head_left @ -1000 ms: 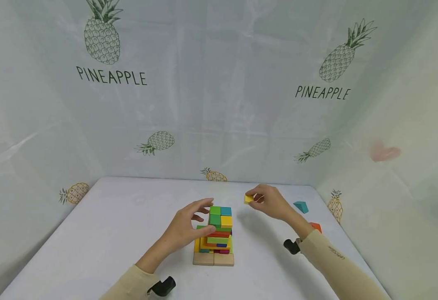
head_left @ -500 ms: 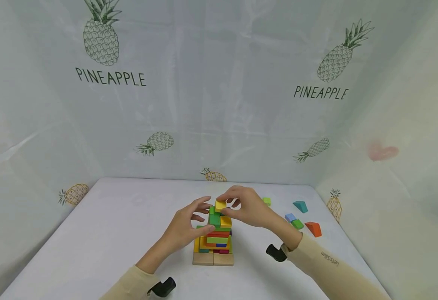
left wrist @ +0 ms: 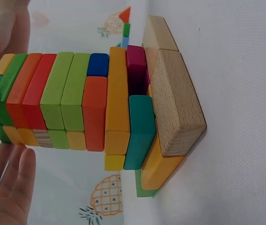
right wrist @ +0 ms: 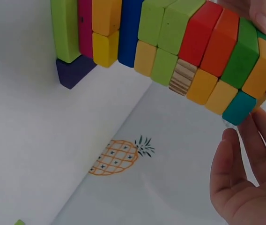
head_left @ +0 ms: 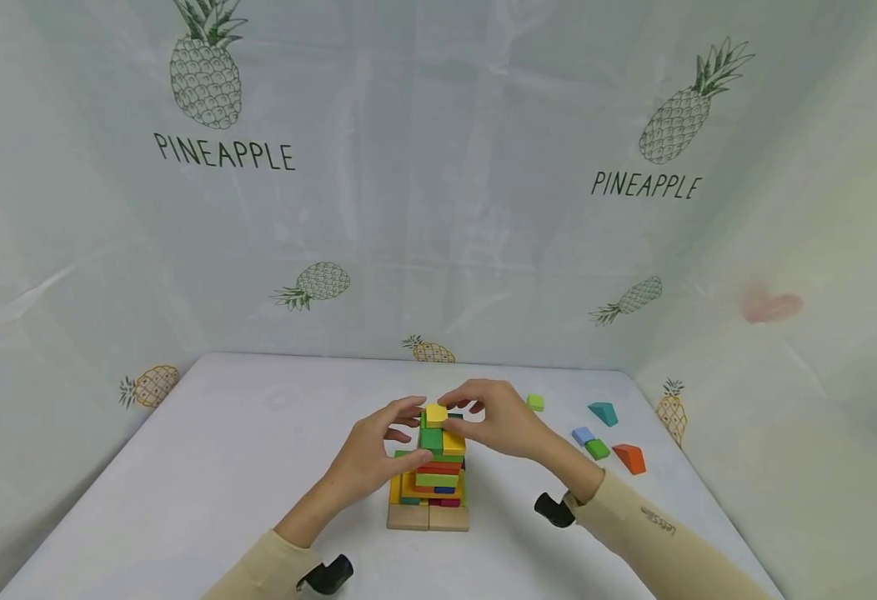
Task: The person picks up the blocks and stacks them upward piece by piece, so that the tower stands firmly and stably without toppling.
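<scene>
A tower of coloured wooden blocks point(head_left: 438, 481) rises from a base of plain wood blocks point(head_left: 408, 518). My right hand point(head_left: 504, 419) pinches a small yellow block point(head_left: 436, 415) at the very top, thumb in front and fingertips at its right. Beside the tower's upper left stands my left hand point(head_left: 367, 454), fingers loosely bent and thumb against the front. In the left wrist view, the left fingers point(left wrist: 13, 176) are right at the side of the upper rows. The right wrist view shows the tower's far side, with a teal block point(right wrist: 239, 107) in the top layers near my right fingertips.
Loose blocks lie right of the tower: a light green block point(head_left: 535, 402), a blue block point(head_left: 583, 436), a green block point(head_left: 598, 449), a teal triangular block point(head_left: 604, 412) and an orange-red wedge point(head_left: 629, 458). A pineapple-print curtain point(head_left: 438, 208) hangs behind the white table point(head_left: 258, 417).
My right hand has carried the yellow block leftward onto the top of the tower, shifting it slightly left and down in the last half second. The left hand has stayed put.
</scene>
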A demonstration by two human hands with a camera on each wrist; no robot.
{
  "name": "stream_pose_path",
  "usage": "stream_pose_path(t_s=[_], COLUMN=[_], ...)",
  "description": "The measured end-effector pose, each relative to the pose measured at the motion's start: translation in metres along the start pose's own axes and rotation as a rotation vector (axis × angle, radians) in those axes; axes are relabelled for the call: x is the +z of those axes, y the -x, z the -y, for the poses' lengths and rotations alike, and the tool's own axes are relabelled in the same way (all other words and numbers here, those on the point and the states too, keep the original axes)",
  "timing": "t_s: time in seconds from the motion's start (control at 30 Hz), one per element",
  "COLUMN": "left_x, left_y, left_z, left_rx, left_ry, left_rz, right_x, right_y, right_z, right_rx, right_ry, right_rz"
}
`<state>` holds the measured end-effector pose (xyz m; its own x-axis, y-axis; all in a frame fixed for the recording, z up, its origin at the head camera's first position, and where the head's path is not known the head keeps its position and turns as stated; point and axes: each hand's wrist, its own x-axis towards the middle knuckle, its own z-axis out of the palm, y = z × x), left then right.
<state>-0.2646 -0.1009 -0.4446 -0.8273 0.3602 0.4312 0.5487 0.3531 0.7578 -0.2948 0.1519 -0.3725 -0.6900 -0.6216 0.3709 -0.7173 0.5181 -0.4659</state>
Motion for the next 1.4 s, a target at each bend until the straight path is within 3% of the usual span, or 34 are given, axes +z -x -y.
stream_pose_path(t_s=[0.4,0.57,0.7,0.93,1.03,1.2,1.4], left_x=[-0.001,0.001,0.001,0.002,0.002,0.002,0.001], left_y=[0.000,-0.001,-0.001,-0.001,-0.001,-0.001,-0.001], left_z=[0.000,0.000,-0.002,0.000,0.000,0.000,-0.001], left_rx=[0.032,0.027,0.004,-0.017,-0.019,-0.006,0.000], left_ry=[-0.009,-0.014,-0.015,-0.010,-0.007,-0.013,-0.018], left_rz=[-0.012,-0.009,-0.007,-0.002,-0.001,0.000,-0.004], right_x=[0.006,0.000,-0.013,-0.027,-0.029,-0.030,-0.026], right_y=[-0.002,0.004,0.014,0.043,0.055,0.064,0.057], right_z=[0.002,-0.009,-0.040,-0.130,-0.159,-0.187,-0.204], right_rx=[0.014,0.026,0.083,0.244,0.300,0.405,0.440], right_ry=[-0.034,-0.029,0.007,0.135,0.190,0.215,0.183], right_rz=[-0.011,-0.034,-0.062,-0.061,-0.058,-0.039,-0.003])
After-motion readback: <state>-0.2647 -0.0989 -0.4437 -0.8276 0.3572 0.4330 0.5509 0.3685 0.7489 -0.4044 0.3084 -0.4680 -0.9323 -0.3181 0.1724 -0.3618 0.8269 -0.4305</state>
